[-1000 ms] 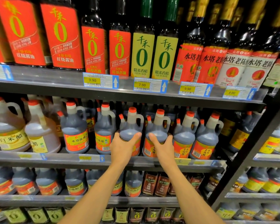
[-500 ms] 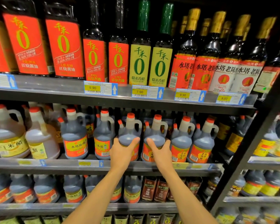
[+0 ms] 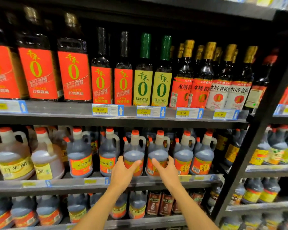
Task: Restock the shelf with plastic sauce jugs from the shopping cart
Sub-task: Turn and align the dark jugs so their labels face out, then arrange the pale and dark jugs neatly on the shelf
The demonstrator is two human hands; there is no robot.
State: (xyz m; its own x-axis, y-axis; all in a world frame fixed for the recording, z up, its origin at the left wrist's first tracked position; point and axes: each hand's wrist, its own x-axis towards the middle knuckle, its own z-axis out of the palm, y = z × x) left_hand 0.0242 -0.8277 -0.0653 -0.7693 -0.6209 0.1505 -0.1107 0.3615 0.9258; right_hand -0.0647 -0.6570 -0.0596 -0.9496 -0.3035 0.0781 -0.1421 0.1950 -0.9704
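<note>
Middle shelf (image 3: 96,183), far left: two pale jugs with yellow labels (image 3: 13,156), red caps, upright. Next along, a front row of dark sauce jugs with red-orange labels and red caps, all upright, handles to the right; more of the same stand behind them.

My left hand (image 3: 123,171) is on the third dark jug (image 3: 134,151) of that row. Thumb sits on the left flank, fingers (image 3: 136,163) curl across the label front: holding the jug's lower body. The jug stands at the shelf's front edge.

My right hand (image 3: 167,171) is on the fourth dark jug (image 3: 158,151), just beside the third and nearly touching it. Index finger lies across the label, thumb hooks round the right flank: a pinching hold on the lower body. This jug also stands on the shelf.

Right of these, two further dark jugs (image 3: 194,155), untouched.

Upper shelf: tall glass bottles, red then green-yellow then red and white labels; price tags (image 3: 106,110) clipped on the rail below them.

Lower shelf: more dark jugs, blurred. Shopping cart out of view.
</note>
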